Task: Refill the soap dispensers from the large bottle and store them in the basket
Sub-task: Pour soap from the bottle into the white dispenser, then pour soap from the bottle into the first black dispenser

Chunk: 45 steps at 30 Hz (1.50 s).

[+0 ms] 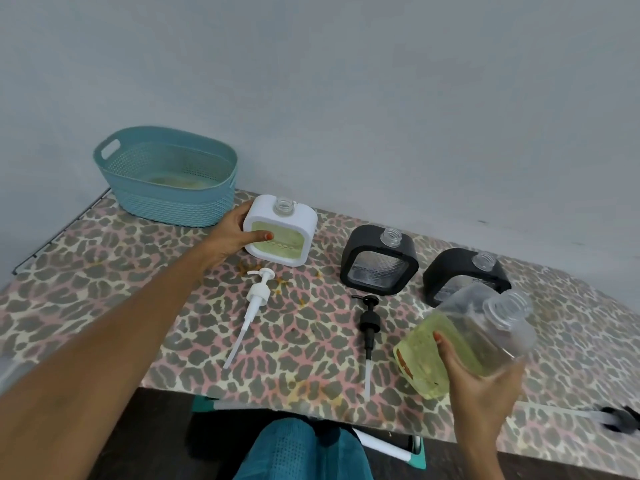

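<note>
seemingly between pours — the left grip [239, 233] clasps the white dispenser [280, 233], already holding soap, beside the basket [166, 174]; the right grip [481, 386] holds the large bottle [464, 341], uncapped. next likely: the nearer black dispenser [379, 263] — aim at its narrow neck.

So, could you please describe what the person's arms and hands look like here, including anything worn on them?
Both arms are bare, with no sleeves showing as far as they are in view. The left hand and right hand wear no gloves, and no rings, bracelets or watch are visible. The visible nails carry orange-red polish, seen on the left thumb and a right fingertip.
</note>
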Each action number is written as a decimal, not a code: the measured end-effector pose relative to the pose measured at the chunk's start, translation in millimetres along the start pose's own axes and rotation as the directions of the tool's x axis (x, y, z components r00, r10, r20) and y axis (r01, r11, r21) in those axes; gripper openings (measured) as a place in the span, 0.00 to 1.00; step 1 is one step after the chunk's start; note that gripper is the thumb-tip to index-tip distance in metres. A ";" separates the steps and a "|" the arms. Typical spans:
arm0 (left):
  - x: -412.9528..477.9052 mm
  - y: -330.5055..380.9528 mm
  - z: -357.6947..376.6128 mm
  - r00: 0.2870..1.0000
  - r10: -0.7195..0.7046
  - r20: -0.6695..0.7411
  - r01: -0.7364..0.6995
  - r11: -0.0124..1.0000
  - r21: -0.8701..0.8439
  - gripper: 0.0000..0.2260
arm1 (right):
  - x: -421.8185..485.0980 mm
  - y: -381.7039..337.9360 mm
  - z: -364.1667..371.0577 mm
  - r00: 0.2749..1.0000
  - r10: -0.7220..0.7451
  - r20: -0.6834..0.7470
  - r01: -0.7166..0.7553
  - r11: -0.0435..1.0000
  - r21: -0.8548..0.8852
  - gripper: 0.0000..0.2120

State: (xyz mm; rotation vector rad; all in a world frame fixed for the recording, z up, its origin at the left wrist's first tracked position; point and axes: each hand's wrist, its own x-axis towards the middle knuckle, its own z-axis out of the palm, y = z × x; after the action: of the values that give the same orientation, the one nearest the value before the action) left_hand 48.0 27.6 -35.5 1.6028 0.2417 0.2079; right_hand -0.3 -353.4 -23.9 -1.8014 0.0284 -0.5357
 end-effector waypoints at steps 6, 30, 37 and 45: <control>-18.4 10.5 5.3 0.991 0.073 -0.111 -0.072 0.997 0.013 0.30 | 1.3 4.3 1.3 1.000 0.000 -0.024 -0.001 0.999 -0.035 0.30; -20.6 26.6 155.6 0.983 0.099 0.157 -0.137 0.956 0.259 0.43 | -3.0 -4.1 -2.4 0.998 0.032 0.048 -0.034 0.998 0.044 0.34; -4.1 -0.2 168.8 0.997 0.002 0.082 -0.013 0.991 0.130 0.38 | -3.2 1.4 0.5 0.999 0.031 0.023 -0.032 0.997 0.067 0.36; -9.4 6.5 172.3 0.997 0.070 0.009 -0.071 0.993 0.097 0.27 | -2.9 3.6 0.5 0.999 0.015 0.031 -0.017 0.997 0.072 0.36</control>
State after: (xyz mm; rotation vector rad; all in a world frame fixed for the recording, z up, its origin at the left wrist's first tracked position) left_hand 87.4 -140.5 -36.9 1.7097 0.1934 0.2494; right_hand -1.8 -353.2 -28.4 -1.7376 0.0026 -0.4915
